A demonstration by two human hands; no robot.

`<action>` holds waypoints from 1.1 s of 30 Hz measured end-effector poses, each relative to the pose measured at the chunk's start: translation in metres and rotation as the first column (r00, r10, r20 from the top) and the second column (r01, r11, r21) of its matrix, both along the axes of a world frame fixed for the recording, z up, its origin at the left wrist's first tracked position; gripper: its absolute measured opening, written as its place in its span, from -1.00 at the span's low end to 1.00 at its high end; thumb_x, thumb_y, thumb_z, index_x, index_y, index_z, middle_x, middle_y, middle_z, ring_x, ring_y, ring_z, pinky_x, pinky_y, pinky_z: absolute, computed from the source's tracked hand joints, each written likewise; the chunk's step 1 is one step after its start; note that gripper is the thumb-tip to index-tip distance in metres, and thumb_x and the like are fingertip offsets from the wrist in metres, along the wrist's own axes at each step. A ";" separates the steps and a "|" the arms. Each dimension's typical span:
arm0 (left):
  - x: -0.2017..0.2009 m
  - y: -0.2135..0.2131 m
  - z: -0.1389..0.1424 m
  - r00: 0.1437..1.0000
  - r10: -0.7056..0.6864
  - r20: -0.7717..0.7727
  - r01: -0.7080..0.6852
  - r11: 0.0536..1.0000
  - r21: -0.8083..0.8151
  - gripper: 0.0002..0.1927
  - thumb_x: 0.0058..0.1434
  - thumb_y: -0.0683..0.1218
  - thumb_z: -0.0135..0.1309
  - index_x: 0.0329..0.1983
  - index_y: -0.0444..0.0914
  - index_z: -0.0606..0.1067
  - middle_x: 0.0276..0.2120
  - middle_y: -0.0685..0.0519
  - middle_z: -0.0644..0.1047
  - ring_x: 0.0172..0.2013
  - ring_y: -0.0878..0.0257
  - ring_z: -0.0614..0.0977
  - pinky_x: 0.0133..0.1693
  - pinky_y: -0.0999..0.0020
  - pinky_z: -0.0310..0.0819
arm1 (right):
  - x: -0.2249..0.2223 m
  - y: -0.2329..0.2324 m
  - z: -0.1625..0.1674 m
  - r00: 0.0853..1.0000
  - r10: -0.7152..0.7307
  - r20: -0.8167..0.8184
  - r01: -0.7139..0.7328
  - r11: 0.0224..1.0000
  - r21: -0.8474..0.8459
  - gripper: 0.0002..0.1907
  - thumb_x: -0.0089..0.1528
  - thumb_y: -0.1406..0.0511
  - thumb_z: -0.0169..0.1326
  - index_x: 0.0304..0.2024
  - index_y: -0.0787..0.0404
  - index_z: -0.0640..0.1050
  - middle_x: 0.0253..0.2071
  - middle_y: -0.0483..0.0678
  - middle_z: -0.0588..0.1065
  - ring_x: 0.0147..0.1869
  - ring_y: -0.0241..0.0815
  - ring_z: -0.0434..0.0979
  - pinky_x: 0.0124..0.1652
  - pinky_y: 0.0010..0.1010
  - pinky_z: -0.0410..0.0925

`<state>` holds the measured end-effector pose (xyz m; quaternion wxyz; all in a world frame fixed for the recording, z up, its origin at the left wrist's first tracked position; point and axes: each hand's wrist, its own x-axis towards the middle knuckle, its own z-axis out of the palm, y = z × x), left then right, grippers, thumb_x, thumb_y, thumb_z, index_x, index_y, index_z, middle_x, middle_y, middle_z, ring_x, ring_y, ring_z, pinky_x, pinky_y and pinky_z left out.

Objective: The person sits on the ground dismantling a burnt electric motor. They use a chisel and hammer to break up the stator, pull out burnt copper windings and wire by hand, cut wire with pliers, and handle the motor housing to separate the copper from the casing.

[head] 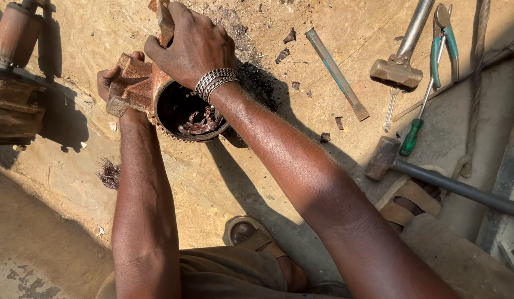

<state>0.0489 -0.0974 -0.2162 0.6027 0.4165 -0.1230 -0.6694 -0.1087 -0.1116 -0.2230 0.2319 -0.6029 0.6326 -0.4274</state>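
A rusty round motor housing (174, 105) with square lugs lies tilted on the sandy concrete floor, its open mouth toward me. Copper wire windings (200, 123) show inside the dark bore. My left hand (115, 77) grips a rusty lug on the housing's left side. My right hand (191, 43), with a metal chain bracelet on the wrist, clamps over the top of the housing and a lug there.
A flat chisel (337, 75), a short hammer (402, 63), pliers (444, 39), a small spanner (391, 108), a green-handled screwdriver (417, 127) and a long-handled hammer (434, 177) lie at right. A rusty machine part (13, 72) stands at left. A wire tuft (108, 173) lies near my left arm.
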 end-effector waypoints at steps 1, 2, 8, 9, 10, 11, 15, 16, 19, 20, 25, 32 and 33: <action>0.000 0.001 -0.001 1.000 0.003 0.000 -0.003 1.000 0.004 -0.47 0.00 -0.03 0.06 -0.08 -0.54 0.54 -0.18 -0.28 0.64 -0.09 -0.09 0.67 0.08 0.05 0.60 | 0.001 -0.001 0.000 1.000 -0.010 0.003 0.010 0.999 -0.040 -0.41 0.03 -0.01 0.30 -0.01 0.18 0.53 -0.36 0.02 0.62 -0.32 -0.02 0.68 -0.25 -0.01 0.49; 0.001 0.001 -0.003 1.000 0.010 -0.002 -0.010 1.000 0.013 -0.47 0.00 -0.03 0.06 -0.08 -0.55 0.54 -0.18 -0.28 0.64 -0.09 -0.09 0.67 0.09 0.05 0.60 | 0.002 -0.002 -0.001 1.000 0.010 0.014 -0.011 0.999 0.033 -0.39 0.05 -0.02 0.28 0.01 0.16 0.52 -0.36 0.02 0.61 -0.32 -0.02 0.69 -0.26 -0.03 0.51; 0.004 0.003 -0.006 1.000 0.030 0.006 -0.030 0.997 0.073 -0.45 -0.04 -0.03 0.06 -0.08 -0.56 0.52 -0.20 -0.29 0.64 -0.09 -0.10 0.68 0.09 0.04 0.63 | 0.012 -0.012 -0.004 0.994 -0.073 -0.079 0.072 0.997 -0.024 -0.37 0.00 -0.10 0.26 -0.05 0.12 0.52 -0.31 0.08 0.60 -0.34 0.01 0.67 -0.37 -0.07 0.50; 0.004 0.002 -0.007 1.000 0.031 0.004 -0.031 0.996 0.079 -0.45 -0.04 -0.04 0.06 -0.09 -0.56 0.52 -0.20 -0.29 0.64 -0.09 -0.11 0.68 0.09 0.04 0.63 | 0.013 -0.014 -0.005 0.993 -0.091 -0.078 0.085 0.994 -0.071 -0.36 0.01 -0.11 0.26 -0.04 0.12 0.51 -0.29 0.10 0.59 -0.35 -0.01 0.67 -0.36 -0.08 0.50; 0.005 0.002 -0.008 0.999 0.036 0.004 -0.036 0.995 0.089 -0.45 -0.05 -0.04 0.06 -0.09 -0.57 0.52 -0.20 -0.29 0.64 -0.09 -0.11 0.69 0.09 0.04 0.64 | 0.013 -0.014 -0.004 0.991 -0.108 -0.075 0.098 0.988 -0.117 -0.36 0.01 -0.11 0.25 -0.03 0.12 0.51 -0.27 0.11 0.59 -0.35 -0.02 0.67 -0.36 -0.10 0.50; 0.006 0.000 -0.009 0.999 0.039 -0.001 -0.039 0.995 0.090 -0.44 -0.06 -0.04 0.06 -0.09 -0.57 0.52 -0.20 -0.29 0.64 -0.09 -0.11 0.69 0.09 0.04 0.64 | 0.013 -0.015 -0.005 0.995 -0.060 -0.085 0.059 0.998 -0.020 -0.39 0.02 -0.12 0.24 -0.06 0.11 0.53 -0.32 0.07 0.59 -0.36 -0.05 0.67 -0.37 -0.12 0.49; 0.008 0.000 -0.011 0.998 0.044 -0.034 -0.042 0.997 0.062 -0.43 -0.08 -0.04 0.06 -0.09 -0.58 0.51 -0.21 -0.30 0.63 -0.10 -0.12 0.69 0.10 0.04 0.65 | 0.011 -0.015 -0.002 0.996 0.032 -0.085 -0.020 0.991 0.131 -0.44 0.02 -0.11 0.23 -0.13 0.10 0.58 -0.43 0.01 0.59 -0.43 -0.09 0.65 -0.48 -0.13 0.46; 0.008 0.000 -0.012 0.998 0.043 -0.051 -0.042 0.999 0.033 -0.43 -0.06 -0.04 0.07 -0.08 -0.57 0.50 -0.20 -0.29 0.62 -0.09 -0.11 0.69 0.11 0.05 0.64 | 0.010 -0.015 -0.002 0.996 0.025 -0.084 -0.016 0.994 0.106 -0.44 0.00 -0.10 0.23 -0.13 0.11 0.59 -0.45 0.02 0.58 -0.46 -0.08 0.64 -0.51 -0.12 0.45; 0.006 0.005 -0.013 0.990 0.139 0.010 -0.139 0.988 0.073 -0.47 -0.07 -0.04 0.06 -0.12 -0.54 0.52 -0.25 -0.28 0.63 -0.13 -0.08 0.70 0.04 0.09 0.65 | 0.002 -0.010 -0.003 0.995 -0.013 -0.100 0.009 0.999 -0.047 -0.43 0.00 -0.12 0.24 -0.17 0.15 0.59 -0.45 0.02 0.57 -0.50 -0.09 0.61 -0.55 -0.14 0.42; 0.004 0.006 -0.012 0.994 0.109 -0.027 -0.108 0.994 0.029 -0.49 -0.04 -0.04 0.06 -0.12 -0.53 0.51 -0.24 -0.26 0.62 -0.13 -0.06 0.69 0.04 0.10 0.63 | -0.002 -0.009 -0.004 0.995 0.007 -0.097 -0.010 1.000 -0.029 -0.46 0.04 -0.11 0.24 -0.17 0.13 0.59 -0.46 0.00 0.56 -0.49 -0.11 0.61 -0.52 -0.15 0.43; -0.006 0.016 -0.015 0.989 0.128 -0.073 -0.136 0.984 -0.113 -0.63 0.10 -0.06 0.07 -0.13 -0.43 0.51 -0.20 -0.18 0.60 -0.07 0.01 0.65 0.12 0.10 0.58 | -0.028 0.003 -0.021 0.981 0.148 -0.124 -0.112 0.960 0.258 -0.49 0.20 -0.18 0.18 -0.22 0.08 0.58 -0.42 -0.04 0.54 -0.36 -0.15 0.60 -0.35 -0.15 0.47; -0.030 0.026 -0.002 0.968 0.234 0.088 -0.212 0.955 -0.207 -0.78 0.13 -0.05 0.07 -0.24 -0.29 0.50 -0.12 -0.16 0.57 0.04 -0.01 0.61 0.22 -0.04 0.50 | -0.064 0.029 -0.032 0.995 0.052 -0.083 -0.053 0.999 -0.012 -0.47 0.15 -0.05 0.26 -0.07 0.21 0.58 -0.20 0.08 0.58 -0.10 0.04 0.61 -0.11 0.02 0.44; -0.032 0.027 0.000 0.977 0.204 0.065 -0.189 0.965 -0.183 -0.75 0.10 -0.05 0.05 -0.23 -0.30 0.52 -0.12 -0.15 0.57 0.04 -0.01 0.60 0.20 -0.04 0.49 | -0.069 0.029 -0.033 0.996 0.069 -0.055 -0.070 0.997 -0.019 -0.46 0.15 -0.04 0.27 -0.03 0.20 0.58 -0.16 0.08 0.58 -0.08 0.03 0.62 -0.09 -0.01 0.45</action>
